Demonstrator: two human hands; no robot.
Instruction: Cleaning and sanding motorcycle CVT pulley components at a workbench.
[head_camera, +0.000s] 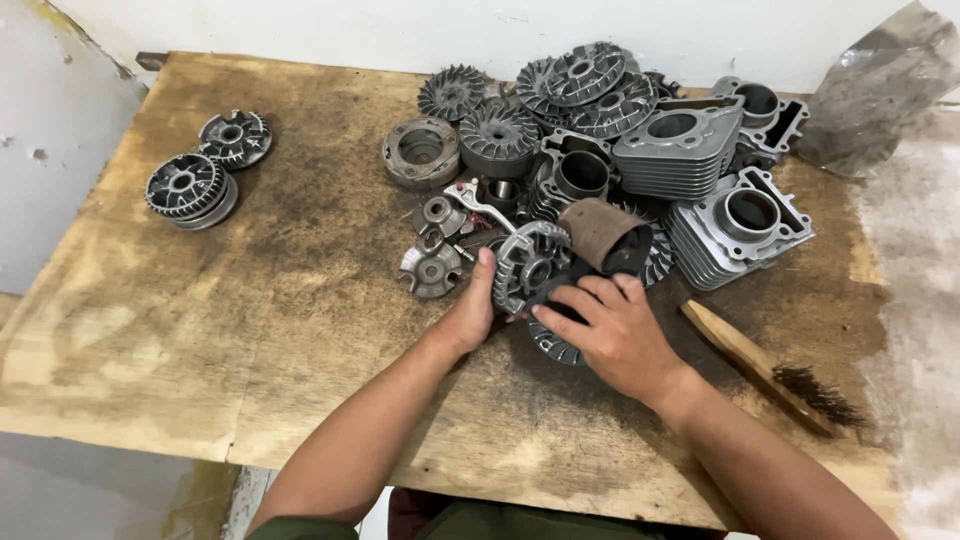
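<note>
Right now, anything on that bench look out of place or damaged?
Nothing looks broken. The engine parts lie in a loose heap, two finned discs sit apart at far left, and the wooden bench top is badly stained.

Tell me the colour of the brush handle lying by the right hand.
Light brown wood; the brush handle shows best in the head view.

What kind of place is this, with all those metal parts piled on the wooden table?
Probably a small engine repair workshop. A stained, worn wooden tabletop carries a heap of grey finned metal engine cylinders and round finned metal discs, with a wooden-handled wire brush lying beside them.
</note>
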